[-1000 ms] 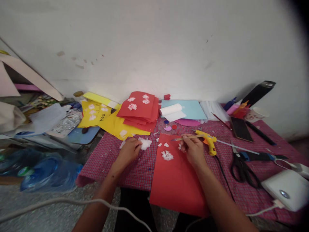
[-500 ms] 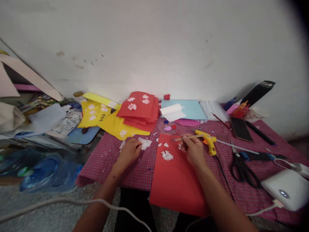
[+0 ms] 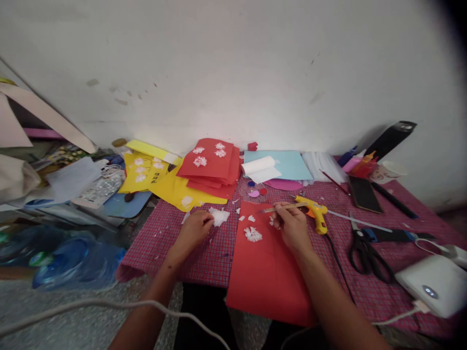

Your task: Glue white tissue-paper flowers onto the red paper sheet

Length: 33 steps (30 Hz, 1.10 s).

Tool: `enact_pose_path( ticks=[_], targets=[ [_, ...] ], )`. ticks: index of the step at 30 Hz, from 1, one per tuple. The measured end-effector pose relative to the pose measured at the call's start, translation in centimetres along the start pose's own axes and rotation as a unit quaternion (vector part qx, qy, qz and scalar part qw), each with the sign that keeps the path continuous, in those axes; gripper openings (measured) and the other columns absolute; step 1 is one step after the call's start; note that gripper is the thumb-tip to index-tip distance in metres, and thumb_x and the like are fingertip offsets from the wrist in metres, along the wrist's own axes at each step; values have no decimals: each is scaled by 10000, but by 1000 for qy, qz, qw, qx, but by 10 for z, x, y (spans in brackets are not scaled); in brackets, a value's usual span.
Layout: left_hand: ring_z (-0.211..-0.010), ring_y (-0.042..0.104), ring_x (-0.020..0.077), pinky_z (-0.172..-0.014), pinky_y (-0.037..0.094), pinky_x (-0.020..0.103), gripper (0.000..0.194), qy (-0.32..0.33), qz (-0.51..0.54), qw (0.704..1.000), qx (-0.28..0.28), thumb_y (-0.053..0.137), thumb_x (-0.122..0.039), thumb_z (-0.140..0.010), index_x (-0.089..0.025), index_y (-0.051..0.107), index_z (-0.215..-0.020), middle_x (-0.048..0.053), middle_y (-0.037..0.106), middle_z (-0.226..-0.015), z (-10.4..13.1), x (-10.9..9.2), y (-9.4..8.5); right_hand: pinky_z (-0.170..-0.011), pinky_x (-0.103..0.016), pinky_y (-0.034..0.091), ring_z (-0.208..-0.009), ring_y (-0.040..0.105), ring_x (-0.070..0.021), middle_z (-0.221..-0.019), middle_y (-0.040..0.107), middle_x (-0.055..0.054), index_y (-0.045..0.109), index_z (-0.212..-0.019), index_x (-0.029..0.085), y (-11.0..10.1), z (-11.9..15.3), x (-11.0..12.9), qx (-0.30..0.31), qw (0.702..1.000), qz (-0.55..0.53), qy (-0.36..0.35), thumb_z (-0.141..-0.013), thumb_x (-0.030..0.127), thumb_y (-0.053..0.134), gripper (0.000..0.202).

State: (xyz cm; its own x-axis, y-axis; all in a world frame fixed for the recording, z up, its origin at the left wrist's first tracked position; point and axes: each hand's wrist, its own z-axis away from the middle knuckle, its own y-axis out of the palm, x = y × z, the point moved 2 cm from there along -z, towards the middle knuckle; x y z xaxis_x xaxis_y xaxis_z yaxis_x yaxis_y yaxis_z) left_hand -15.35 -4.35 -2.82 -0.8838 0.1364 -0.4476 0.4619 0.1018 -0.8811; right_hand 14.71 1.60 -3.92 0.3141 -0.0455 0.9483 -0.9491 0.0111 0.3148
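My right hand [image 3: 293, 227] grips a thin paintbrush [image 3: 270, 210], its tip pointing left over the top of a red paper sheet [image 3: 270, 277]. A ruffled white paper flower [image 3: 253, 234] sits on that sheet, with small white scraps [image 3: 251, 218] above it. Faint lines run down the red paper. My left hand [image 3: 196, 227] is closed at the edge of a torn piece of white tissue paper [image 3: 219, 217], fingertips pinched against it on the checked cloth. Just beyond the red sheet are blue, red and pink paint blobs [image 3: 253, 193].
A yellow glue gun [image 3: 316, 214] lies right of my right hand, then black scissors [image 3: 368, 255] and a white power bank [image 3: 430, 284]. Red cards [image 3: 209, 165] with white flowers and yellow sheets [image 3: 175, 187] lie at the back left. A white cable [image 3: 146, 304] crosses in front.
Both hands stay nearly in place, the brush still over the red sheet. Only the view shifts very slightly.
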Motion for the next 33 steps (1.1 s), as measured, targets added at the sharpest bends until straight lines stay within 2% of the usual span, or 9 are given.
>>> enact_pose_path(
  ticks=[8, 15, 19, 26, 33],
  targets=[
    [-802, 590, 193, -743, 424, 317, 215, -4, 22, 1000, -5, 485, -221, -913, -196, 631, -758, 44, 669, -821, 5, -3, -7, -398, -226, 311, -432, 476, -98, -600, 625, 18, 695, -823, 204, 1, 1, 1, 0, 1000, 7, 5, -821, 389, 740, 190],
    [-866, 606, 207, -807, 430, 330, 197, -1, 5, 1000, -18, 530, -302, -921, -205, 679, -837, 52, 687, -864, -2, -5, 1, -401, -232, 308, -436, 473, -103, -607, 626, 18, 693, -831, 214, 0, 1, 0, 5, 1000, 13, 2, -825, 410, 739, 201],
    [-804, 588, 208, -776, 414, 331, 222, -11, -42, 999, -15, 554, -318, -898, -198, 627, -726, 49, 655, -788, -9, -9, 5, -402, -227, 312, -437, 479, -96, -605, 632, 20, 697, -827, 212, 0, 1, -1, 10, 1000, 10, 0, -831, 404, 736, 195],
    [-786, 593, 212, -738, 406, 330, 191, -8, -82, 997, -8, 510, -215, -876, -200, 607, -712, 61, 661, -789, -9, -17, 1, -399, -223, 311, -434, 474, -94, -600, 622, 23, 696, -831, 193, 3, 2, 3, 10, 1000, 11, -5, -828, 382, 736, 193],
    [-791, 616, 215, -727, 414, 325, 235, -12, -66, 998, -11, 471, -200, -906, -206, 642, -745, 65, 694, -820, -9, -10, 3, -388, -216, 306, -424, 473, -86, -596, 617, 22, 685, -824, 186, 3, 2, 4, 6, 1000, 7, -8, -825, 374, 735, 195]
  ],
)
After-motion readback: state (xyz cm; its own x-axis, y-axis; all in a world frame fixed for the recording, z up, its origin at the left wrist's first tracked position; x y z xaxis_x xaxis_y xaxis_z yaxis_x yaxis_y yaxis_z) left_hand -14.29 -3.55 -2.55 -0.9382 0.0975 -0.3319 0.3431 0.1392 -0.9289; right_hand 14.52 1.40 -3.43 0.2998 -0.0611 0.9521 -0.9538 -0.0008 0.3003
